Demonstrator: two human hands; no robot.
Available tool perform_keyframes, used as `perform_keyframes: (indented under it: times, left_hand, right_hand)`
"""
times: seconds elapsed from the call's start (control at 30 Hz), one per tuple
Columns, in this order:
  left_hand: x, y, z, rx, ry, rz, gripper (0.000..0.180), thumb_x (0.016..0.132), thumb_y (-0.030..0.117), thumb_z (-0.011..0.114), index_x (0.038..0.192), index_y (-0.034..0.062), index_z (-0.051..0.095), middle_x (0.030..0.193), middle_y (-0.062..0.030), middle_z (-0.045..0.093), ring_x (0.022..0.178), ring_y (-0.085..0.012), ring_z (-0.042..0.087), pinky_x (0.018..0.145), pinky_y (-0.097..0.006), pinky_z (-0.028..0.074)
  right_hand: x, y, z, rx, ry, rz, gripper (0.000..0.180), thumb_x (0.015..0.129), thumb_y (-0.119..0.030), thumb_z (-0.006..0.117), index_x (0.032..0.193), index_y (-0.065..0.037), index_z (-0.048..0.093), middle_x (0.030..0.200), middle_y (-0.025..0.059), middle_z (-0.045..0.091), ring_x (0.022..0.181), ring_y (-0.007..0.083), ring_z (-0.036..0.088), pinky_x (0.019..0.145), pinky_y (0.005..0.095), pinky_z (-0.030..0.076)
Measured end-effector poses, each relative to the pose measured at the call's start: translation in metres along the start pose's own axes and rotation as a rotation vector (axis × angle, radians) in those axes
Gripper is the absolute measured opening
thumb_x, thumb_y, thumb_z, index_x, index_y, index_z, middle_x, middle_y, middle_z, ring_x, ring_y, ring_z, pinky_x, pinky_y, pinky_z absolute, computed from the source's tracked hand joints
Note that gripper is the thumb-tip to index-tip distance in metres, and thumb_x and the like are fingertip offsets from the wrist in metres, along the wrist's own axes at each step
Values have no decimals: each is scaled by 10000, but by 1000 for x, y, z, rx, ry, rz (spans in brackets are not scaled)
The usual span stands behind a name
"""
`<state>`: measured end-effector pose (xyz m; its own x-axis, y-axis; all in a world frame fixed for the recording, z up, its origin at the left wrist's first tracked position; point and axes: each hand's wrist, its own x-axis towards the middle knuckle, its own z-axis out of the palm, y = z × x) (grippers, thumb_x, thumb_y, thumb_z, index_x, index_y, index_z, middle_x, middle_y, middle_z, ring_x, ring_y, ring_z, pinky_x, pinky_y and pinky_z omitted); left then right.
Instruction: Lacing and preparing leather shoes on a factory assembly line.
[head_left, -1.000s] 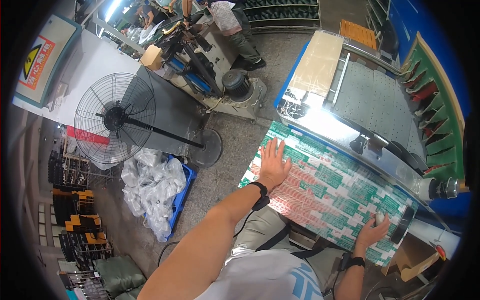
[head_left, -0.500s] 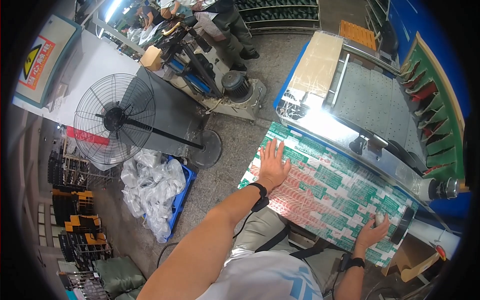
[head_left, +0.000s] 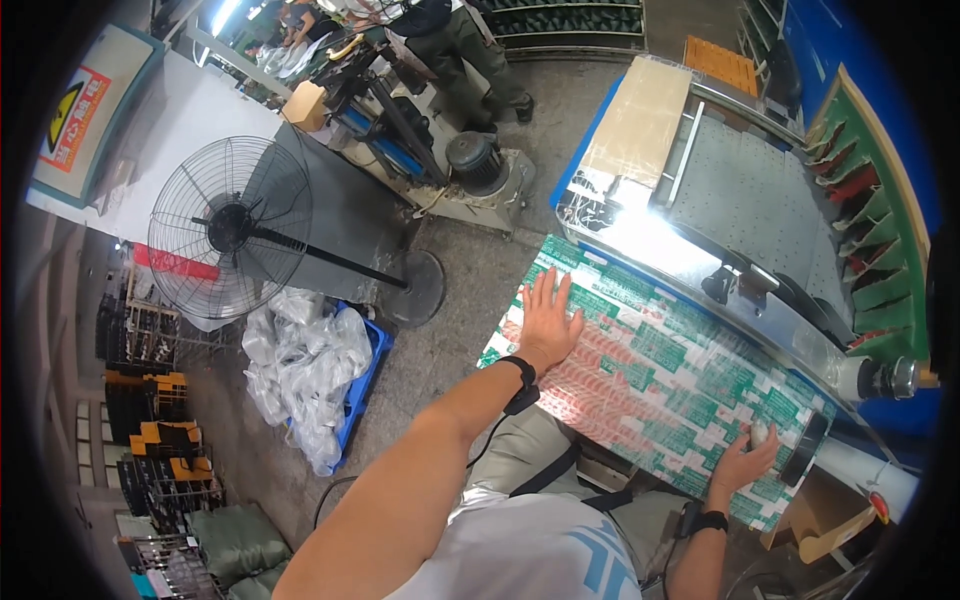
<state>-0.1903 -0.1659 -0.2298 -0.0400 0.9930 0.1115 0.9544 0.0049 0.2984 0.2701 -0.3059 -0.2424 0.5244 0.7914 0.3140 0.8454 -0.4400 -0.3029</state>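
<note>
My left hand lies flat with its fingers spread near the left end of a worktop patterned in green and white. Beside its palm runs a band of overlapping reddish, striped pieces; whether they are loose or printed I cannot make out. Towards the right end, my right hand is closed round a small grey rounded object, mostly hidden by the fingers. A dark rectangular block sits at the worktop's right edge, close to that hand.
A machine with a perforated grey bed adjoins the worktop's far side. On the left stand a black floor fan and clear plastic bags in a blue crate. A motor and a standing person are beyond.
My left hand has shifted only slightly, staying flat on the worktop. My right hand keeps its hold in the same place. The person in the background has changed stance.
</note>
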Motion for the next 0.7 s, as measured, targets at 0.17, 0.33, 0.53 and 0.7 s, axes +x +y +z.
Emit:
perform_keyframes:
  times: [0.17,0.33,0.53,0.7]
  left_hand:
    - [-1,0,2,6,0,3,757,1011,372,595,1640,30,350,1707,-262,271,1599,-468,212,1294,-657,125]
    - [-1,-1,1,-7,6,-9,742,1010,364,602,1636,51,358,1710,-260,262,1597,-478,205,1295,-655,122]
    - [1,1,0,-2,-10,-33,747,1002,377,607,1635,59,369,1715,-235,267,1610,-443,191,1307,-636,112]
    - [0,-1,3,-22,2,-32,738,999,379,607,1628,65,383,1717,-228,270,1612,-434,190,1312,-629,104]
  right_hand:
    - [-1,2,-1,-14,7,7,619,960,-164,649,1560,-137,498,1537,183,531,1473,415,442,1212,581,332]
    - [0,-1,-1,20,21,-9,618,952,-163,650,1552,-133,510,1526,190,540,1465,425,446,1204,585,334]
    - [0,2,2,7,34,-18,624,949,-160,650,1556,-132,504,1522,195,541,1471,432,440,1205,585,331]
    - [-1,-2,-2,-21,1,13,610,967,-162,642,1559,-137,497,1537,188,529,1485,427,429,1212,586,326]
